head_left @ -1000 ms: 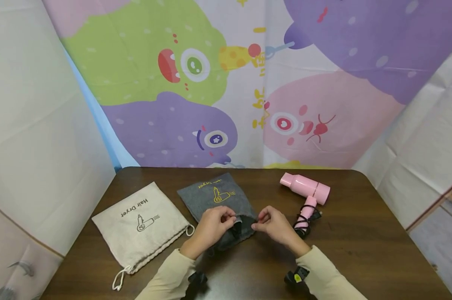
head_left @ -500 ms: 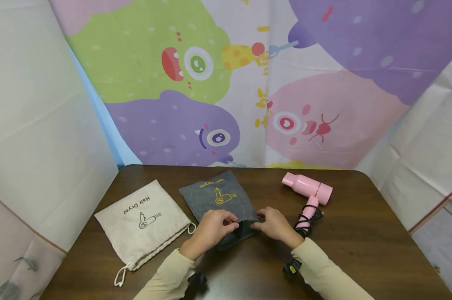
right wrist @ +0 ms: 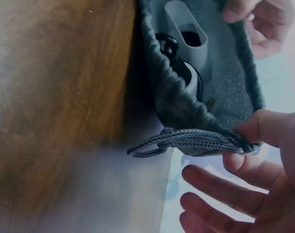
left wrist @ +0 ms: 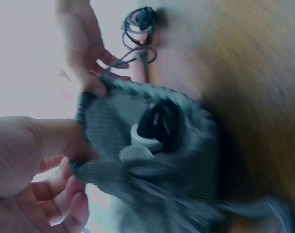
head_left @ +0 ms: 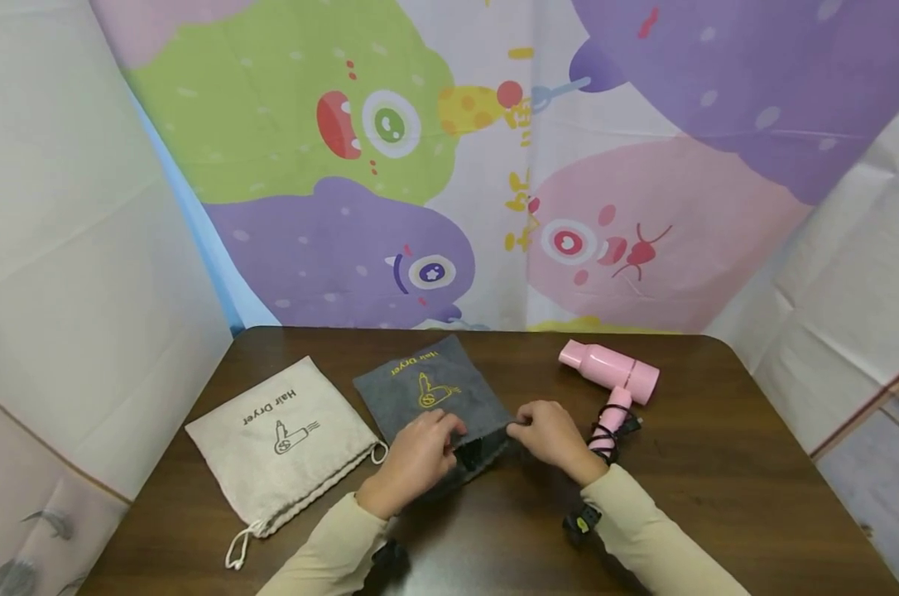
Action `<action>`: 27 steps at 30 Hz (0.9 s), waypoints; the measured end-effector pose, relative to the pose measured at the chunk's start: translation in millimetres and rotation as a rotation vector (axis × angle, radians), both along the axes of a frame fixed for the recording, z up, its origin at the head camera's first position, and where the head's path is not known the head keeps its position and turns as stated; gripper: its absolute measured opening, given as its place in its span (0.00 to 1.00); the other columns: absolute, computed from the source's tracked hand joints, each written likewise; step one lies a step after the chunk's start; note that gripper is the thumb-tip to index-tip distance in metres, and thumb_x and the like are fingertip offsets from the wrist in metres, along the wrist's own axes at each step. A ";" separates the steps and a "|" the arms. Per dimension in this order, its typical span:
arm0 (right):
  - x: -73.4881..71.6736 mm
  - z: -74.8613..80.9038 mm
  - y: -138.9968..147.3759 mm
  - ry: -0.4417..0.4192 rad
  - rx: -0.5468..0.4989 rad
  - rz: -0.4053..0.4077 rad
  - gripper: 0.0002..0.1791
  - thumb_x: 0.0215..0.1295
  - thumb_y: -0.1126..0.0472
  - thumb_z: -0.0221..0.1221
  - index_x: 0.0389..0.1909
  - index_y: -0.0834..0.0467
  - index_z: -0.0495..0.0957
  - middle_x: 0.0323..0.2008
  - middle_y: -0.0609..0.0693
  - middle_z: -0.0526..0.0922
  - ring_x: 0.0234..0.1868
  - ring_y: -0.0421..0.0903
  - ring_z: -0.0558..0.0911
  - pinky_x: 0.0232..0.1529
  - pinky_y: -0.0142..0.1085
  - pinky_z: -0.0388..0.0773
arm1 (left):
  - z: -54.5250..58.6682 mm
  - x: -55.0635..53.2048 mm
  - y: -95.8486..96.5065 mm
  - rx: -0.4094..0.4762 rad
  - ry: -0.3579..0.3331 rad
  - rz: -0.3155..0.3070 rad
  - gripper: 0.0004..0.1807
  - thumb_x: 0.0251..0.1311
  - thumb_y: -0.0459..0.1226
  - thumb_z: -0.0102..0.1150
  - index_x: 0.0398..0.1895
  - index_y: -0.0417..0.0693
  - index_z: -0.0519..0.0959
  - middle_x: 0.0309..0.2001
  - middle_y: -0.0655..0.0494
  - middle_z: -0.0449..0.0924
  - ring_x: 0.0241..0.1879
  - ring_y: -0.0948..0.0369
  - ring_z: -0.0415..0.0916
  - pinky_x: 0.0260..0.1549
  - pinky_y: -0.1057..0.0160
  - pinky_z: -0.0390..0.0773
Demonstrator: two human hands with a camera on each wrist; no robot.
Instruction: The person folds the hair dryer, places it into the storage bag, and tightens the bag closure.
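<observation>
A grey drawstring bag (head_left: 438, 385), printed in yellow with "Hair Dryer", lies on the table, its mouth towards me and held apart. My left hand (head_left: 415, 455) pinches the upper edge of the mouth between thumb and fingers. At the right corner my right hand (head_left: 554, 434) pinches the rim beside the drawstring (right wrist: 186, 141), its other fingers spread. Inside the bag, the right wrist view shows a white piece with an oval opening (right wrist: 188, 31) and a black coiled cord (right wrist: 169, 46); the rest is hidden by cloth.
A cream "Hair Dryer" bag (head_left: 286, 439) with white cord loops lies to the left. On the right rests a pink hair dryer (head_left: 617, 372), black cord wound round its handle. Behind the brown table (head_left: 688, 513) hangs a cartoon curtain (head_left: 494, 165).
My right hand has shifted slightly right and away from me to the bag's corner. The bag's mouth was drawn narrower half a second ago and now gapes wider.
</observation>
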State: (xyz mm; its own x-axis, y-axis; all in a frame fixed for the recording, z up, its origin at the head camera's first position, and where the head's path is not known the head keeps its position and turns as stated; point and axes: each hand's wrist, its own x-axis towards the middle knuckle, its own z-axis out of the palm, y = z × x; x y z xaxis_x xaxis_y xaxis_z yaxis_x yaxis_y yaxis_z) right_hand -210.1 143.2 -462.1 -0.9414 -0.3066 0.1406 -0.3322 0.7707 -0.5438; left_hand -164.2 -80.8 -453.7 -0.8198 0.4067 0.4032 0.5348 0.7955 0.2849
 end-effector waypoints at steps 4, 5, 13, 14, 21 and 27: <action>-2.3 1.1 3.7 -0.025 -0.036 0.007 0.23 0.55 0.60 0.64 0.09 0.51 0.63 0.12 0.39 0.58 0.17 0.37 0.60 0.22 0.28 0.55 | -3.2 -1.2 -3.6 0.019 0.028 0.095 0.14 0.38 0.28 0.68 0.32 0.49 0.81 0.28 0.57 0.74 0.30 0.58 0.74 0.28 0.59 0.75; -2.5 0.5 4.3 -0.035 -0.038 0.004 0.22 0.55 0.60 0.64 0.09 0.51 0.63 0.12 0.40 0.59 0.17 0.37 0.60 0.23 0.29 0.55 | -3.9 -0.9 -5.1 0.022 0.027 0.118 0.14 0.38 0.29 0.69 0.31 0.49 0.81 0.29 0.57 0.75 0.30 0.58 0.75 0.28 0.58 0.76; -6.7 -6.0 8.6 -0.071 0.002 -0.017 0.08 0.58 0.58 0.63 0.29 0.58 0.86 0.25 0.47 0.84 0.26 0.42 0.76 0.32 0.36 0.73 | -0.9 6.8 -14.8 -0.006 -0.100 0.180 0.12 0.44 0.33 0.71 0.32 0.47 0.79 0.30 0.54 0.75 0.29 0.55 0.75 0.29 0.57 0.76; -7.6 -7.1 9.3 -0.076 0.009 -0.011 0.08 0.58 0.58 0.63 0.29 0.58 0.86 0.25 0.47 0.83 0.26 0.42 0.75 0.32 0.36 0.72 | -0.5 8.6 -16.0 -0.022 -0.131 0.194 0.12 0.45 0.34 0.71 0.32 0.46 0.78 0.29 0.53 0.75 0.28 0.55 0.75 0.28 0.57 0.75; -8.6 -12.2 13.7 -0.119 0.048 0.013 0.08 0.60 0.60 0.60 0.27 0.60 0.83 0.20 0.46 0.76 0.24 0.42 0.70 0.29 0.35 0.68 | 0.4 20.0 -21.9 -0.102 -0.270 0.304 0.16 0.46 0.44 0.72 0.24 0.50 0.71 0.20 0.54 0.76 0.19 0.55 0.75 0.18 0.57 0.70; -10.5 -12.1 14.4 -0.167 0.046 0.048 0.10 0.63 0.62 0.55 0.32 0.61 0.84 0.25 0.49 0.80 0.29 0.44 0.73 0.36 0.39 0.72 | 2.8 21.9 -25.8 -0.097 -0.289 0.320 0.16 0.48 0.47 0.68 0.17 0.51 0.71 0.17 0.56 0.76 0.20 0.54 0.75 0.18 0.56 0.71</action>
